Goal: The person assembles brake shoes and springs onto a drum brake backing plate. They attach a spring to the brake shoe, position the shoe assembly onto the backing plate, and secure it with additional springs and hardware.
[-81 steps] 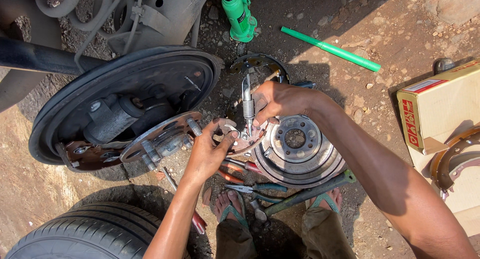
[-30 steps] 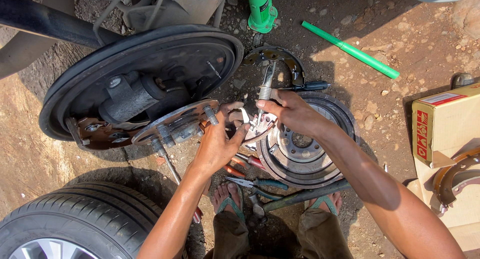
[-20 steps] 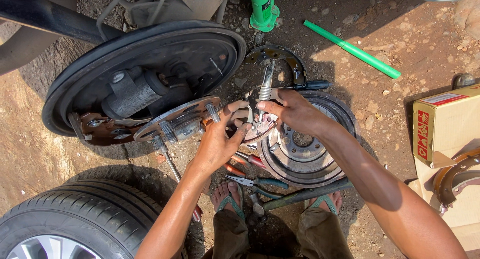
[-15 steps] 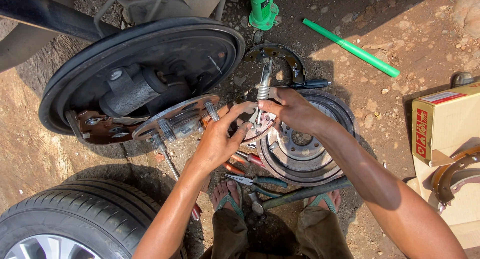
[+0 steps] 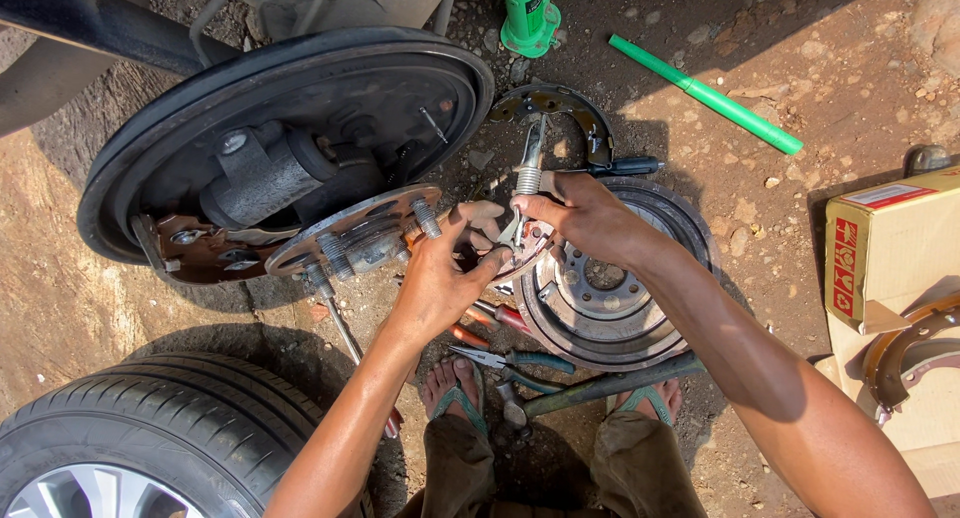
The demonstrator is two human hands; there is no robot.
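My left hand (image 5: 440, 278) and my right hand (image 5: 585, 218) meet over a curved metal brake shoe (image 5: 525, 253), each gripping it. A spring and metal lever (image 5: 528, 168) stick up from it between my fingers. Just left of my left hand is the wheel hub (image 5: 350, 240) with its threaded studs, set in front of the round black backing plate (image 5: 250, 128). The removed brake drum (image 5: 610, 288) lies on the dirt under my right wrist.
A tyre (image 5: 150, 438) lies at the lower left. Pliers (image 5: 510, 358) and a long steel tool (image 5: 610, 383) rest by my sandalled feet. Behind are another brake shoe (image 5: 560, 113), a green jack (image 5: 528, 13) and green rod (image 5: 705, 93). A cardboard box (image 5: 885, 248) with brake shoes stands at right.
My view has shifted slightly. Both hands have stayed on the brake shoe, with the left hand closing in tighter against it near the hub.
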